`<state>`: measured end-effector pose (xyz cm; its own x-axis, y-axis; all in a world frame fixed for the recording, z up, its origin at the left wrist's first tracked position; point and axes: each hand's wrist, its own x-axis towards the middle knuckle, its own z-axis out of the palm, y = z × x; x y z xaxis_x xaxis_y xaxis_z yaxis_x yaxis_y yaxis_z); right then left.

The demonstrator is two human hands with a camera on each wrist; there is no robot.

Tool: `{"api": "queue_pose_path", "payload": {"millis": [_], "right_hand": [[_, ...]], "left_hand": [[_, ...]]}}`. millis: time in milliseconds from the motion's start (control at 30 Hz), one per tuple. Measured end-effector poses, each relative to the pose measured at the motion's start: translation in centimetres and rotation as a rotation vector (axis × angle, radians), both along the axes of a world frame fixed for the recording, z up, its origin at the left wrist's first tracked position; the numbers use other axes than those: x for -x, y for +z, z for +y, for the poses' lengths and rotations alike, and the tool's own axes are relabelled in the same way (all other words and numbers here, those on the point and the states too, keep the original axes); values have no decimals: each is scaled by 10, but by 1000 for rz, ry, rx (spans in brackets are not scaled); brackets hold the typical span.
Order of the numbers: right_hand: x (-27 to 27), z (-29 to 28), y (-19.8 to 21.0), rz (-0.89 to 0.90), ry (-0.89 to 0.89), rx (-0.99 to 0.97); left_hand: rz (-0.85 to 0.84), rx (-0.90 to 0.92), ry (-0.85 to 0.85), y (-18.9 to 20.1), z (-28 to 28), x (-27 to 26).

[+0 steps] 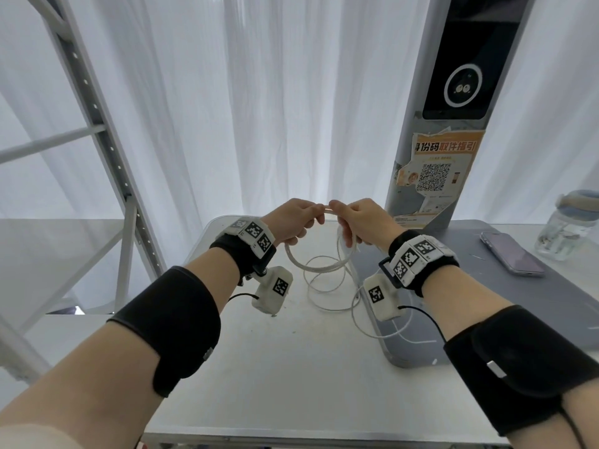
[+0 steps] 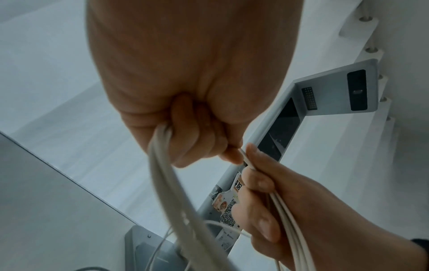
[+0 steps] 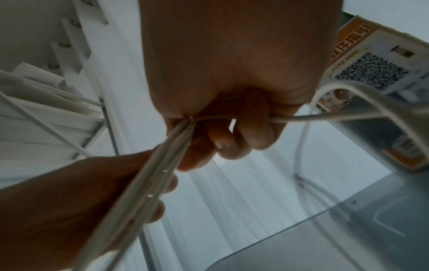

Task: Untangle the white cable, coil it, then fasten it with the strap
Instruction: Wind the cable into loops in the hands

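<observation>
Coiling step: left hand [image 1: 293,222] and right hand [image 1: 359,222] both clench thin white cable [image 1: 324,270] loops; next, gather trailing slack.

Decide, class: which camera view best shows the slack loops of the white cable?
The head view: the white cable hangs in loose loops from both hands to the table. The wrist views show only close, blurred strands in the fists.
</observation>
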<state>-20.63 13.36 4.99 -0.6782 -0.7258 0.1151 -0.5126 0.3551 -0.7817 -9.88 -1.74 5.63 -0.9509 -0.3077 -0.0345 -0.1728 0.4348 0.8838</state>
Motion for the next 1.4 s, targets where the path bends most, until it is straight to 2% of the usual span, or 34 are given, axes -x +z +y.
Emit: {"api": "queue_pose_path", "payload": {"millis": [67,267,467,633,733,900,1100,1233,1400], "right_hand": [[1,-2,0,-18,-4,64],[10,-6,4,81,-92,165],[11,-6,14,131,-196,24],[9,-8,16,-7,-246,67],[10,-5,13,-94,-280,85],[1,-9,10,-205,-192,156],[-11,-14,7,-187,-132,192],[-12,-14,3,-190,-68,222],[-13,-12,5,-423,-21,436]], "left_hand": [[11,-12,-4,0,-2,0],[26,-33,24,0,-4,1],[16,52,44,0,-8,2],[162,57,136,6,-13,5],[198,-17,160,8,-20,3],[252,-118,193,5,-20,2],[335,-161,301,1,-16,5],[433,-276,395,5,-16,6],[460,-400,372,6,-13,5]]}}
